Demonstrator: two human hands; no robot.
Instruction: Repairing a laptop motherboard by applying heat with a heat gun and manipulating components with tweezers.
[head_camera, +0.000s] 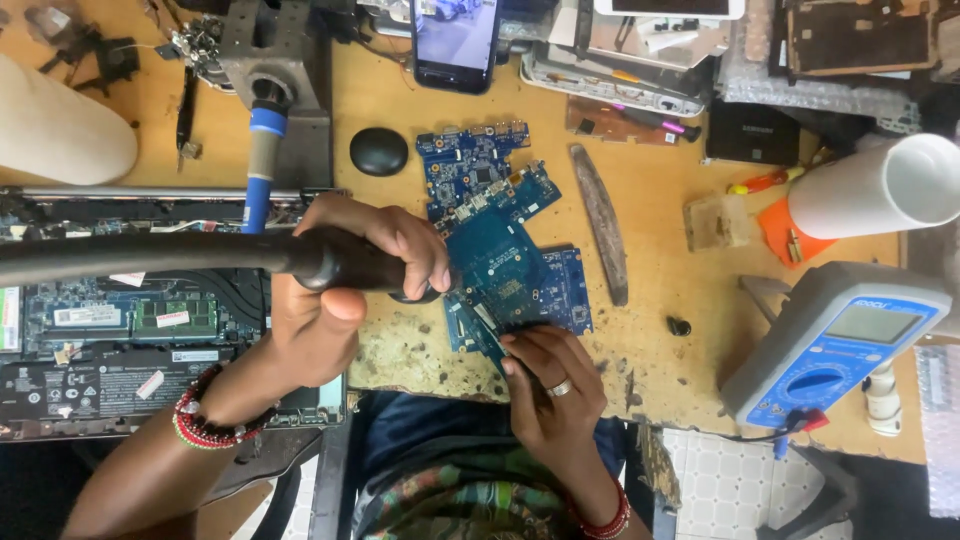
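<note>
My left hand (340, 290) grips the black handle of a hot-air wand (345, 262); its thick black hose runs off to the left. The wand's tip points at the blue circuit board (505, 265) lying tilted on the wooden bench. My right hand (550, 385), with a ring on one finger, pinches the board's near edge between its fingertips. A second blue circuit board (478, 170) lies just beyond, partly under the first.
An opened laptop base (110, 330) sits at the left. A blue and grey multimeter (835, 345) rests at the right, a white tube (880, 185) above it. A phone (457, 40), a black round knob (379, 152), a flat dark pry tool (600, 220) and a soldering iron stand (270, 95) lie farther back.
</note>
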